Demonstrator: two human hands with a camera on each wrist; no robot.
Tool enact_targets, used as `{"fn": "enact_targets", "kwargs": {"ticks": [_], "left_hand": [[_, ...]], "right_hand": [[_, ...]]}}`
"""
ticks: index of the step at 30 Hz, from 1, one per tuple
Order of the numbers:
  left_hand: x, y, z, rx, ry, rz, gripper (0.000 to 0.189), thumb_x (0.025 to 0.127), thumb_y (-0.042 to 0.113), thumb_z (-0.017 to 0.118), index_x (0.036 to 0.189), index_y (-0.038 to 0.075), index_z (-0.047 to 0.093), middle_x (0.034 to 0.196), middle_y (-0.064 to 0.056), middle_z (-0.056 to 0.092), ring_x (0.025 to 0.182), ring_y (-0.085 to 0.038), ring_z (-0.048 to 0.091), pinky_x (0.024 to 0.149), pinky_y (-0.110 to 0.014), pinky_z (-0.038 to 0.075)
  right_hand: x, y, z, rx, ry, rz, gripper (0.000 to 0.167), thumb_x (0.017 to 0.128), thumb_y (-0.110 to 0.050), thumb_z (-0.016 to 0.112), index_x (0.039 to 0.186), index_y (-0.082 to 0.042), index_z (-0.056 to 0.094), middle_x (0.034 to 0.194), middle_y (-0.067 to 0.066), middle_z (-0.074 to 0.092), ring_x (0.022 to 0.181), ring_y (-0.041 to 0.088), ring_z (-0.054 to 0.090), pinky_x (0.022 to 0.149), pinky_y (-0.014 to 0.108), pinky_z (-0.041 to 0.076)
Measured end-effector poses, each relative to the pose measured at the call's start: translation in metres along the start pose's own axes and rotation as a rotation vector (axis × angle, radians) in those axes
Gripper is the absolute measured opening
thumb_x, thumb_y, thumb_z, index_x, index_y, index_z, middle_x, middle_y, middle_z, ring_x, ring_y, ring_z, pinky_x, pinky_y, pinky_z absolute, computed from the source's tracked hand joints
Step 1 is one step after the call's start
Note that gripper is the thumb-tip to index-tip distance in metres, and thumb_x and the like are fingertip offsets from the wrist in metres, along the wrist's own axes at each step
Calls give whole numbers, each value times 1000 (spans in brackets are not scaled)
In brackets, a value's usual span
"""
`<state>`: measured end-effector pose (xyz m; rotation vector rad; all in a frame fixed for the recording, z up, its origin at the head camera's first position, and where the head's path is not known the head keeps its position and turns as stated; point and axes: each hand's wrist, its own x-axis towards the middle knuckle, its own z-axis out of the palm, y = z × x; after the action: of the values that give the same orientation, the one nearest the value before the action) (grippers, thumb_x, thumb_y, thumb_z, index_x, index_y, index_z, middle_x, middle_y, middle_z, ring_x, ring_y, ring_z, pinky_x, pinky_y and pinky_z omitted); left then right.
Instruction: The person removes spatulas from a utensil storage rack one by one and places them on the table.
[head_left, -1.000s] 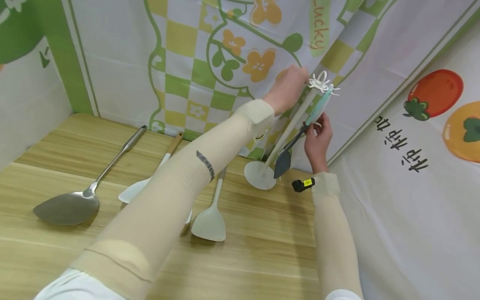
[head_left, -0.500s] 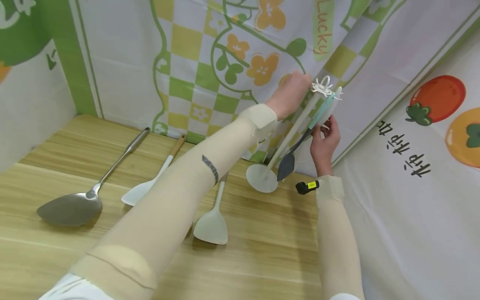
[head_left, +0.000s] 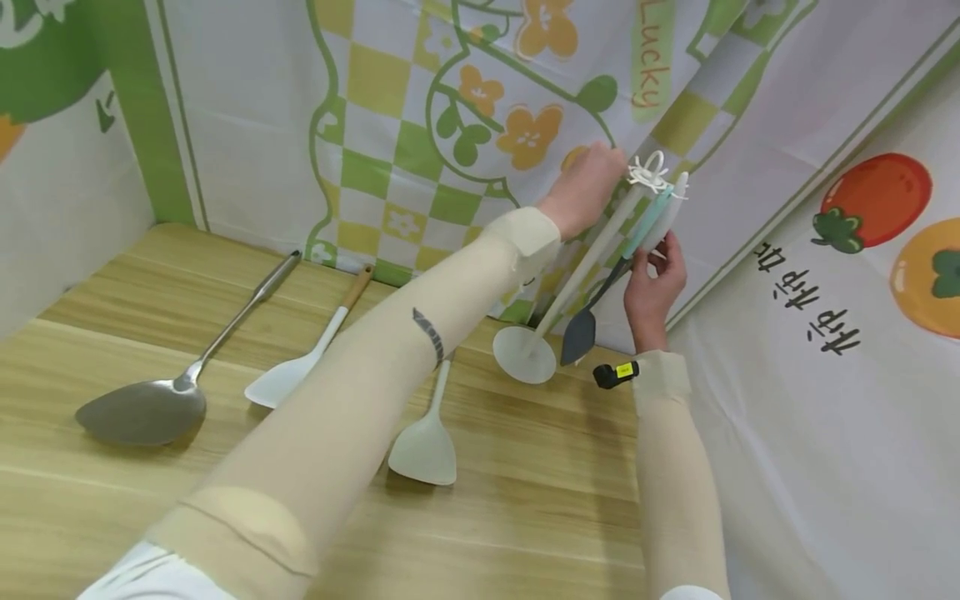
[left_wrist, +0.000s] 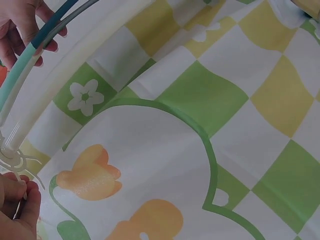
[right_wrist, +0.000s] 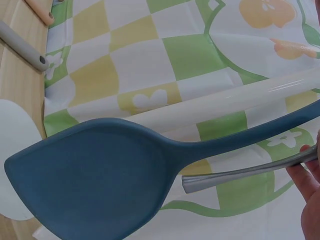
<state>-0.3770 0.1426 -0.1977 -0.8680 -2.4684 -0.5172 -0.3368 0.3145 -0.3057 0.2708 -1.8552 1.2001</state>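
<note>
White-handled utensil (head_left: 666,217) has edged out beside the turquoise handle (head_left: 647,222), its top just above the R hand (head_left: 656,279) — thumb + fingertips closed on its grey shank — so prob. best check it's seated b/4 letting go, w/ the L hand (head_left: 588,187) pinching the rack (head_left: 591,258) steady.

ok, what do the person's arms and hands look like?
Long beige cloth-like sleeves cover both arms, with paler cream cuffs at the wrists and white clothing at the near ends. The left sleeve bears a slanted dark grey strip mark. A small black device with a yellow label sits at the right wrist. Left hand and right hand: ungloved.
</note>
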Motion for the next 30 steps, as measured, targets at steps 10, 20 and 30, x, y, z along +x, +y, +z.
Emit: {"fn": "enact_targets", "kwargs": {"ticks": [10,20,30], "left_hand": [[0,0,-1,-51,3,3,39,97,-12,43,113,7,72,117,-8,73,100,-13,68,83,-20,56],[-3,1,-3,-147,-43,-43,36,101,-10,44,118,8,69,116,-6,71,94,-10,64,75,-18,50],[-4,1,-4,-203,-61,-78,33,103,-6,44,121,9,68,114,-5,71,90,-9,62,72,-17,51]], "right_hand": [[0,2,3,-16,37,-78,39,98,9,53,137,3,60,112,25,65,89,36,63,75,26,56],[0,6,-6,11,14,-30,39,101,6,52,138,-1,60,110,22,63,85,20,67,77,32,60],[-6,6,-6,24,4,-9,39,99,7,54,136,-3,62,112,24,64,82,8,65,76,32,60]]}}
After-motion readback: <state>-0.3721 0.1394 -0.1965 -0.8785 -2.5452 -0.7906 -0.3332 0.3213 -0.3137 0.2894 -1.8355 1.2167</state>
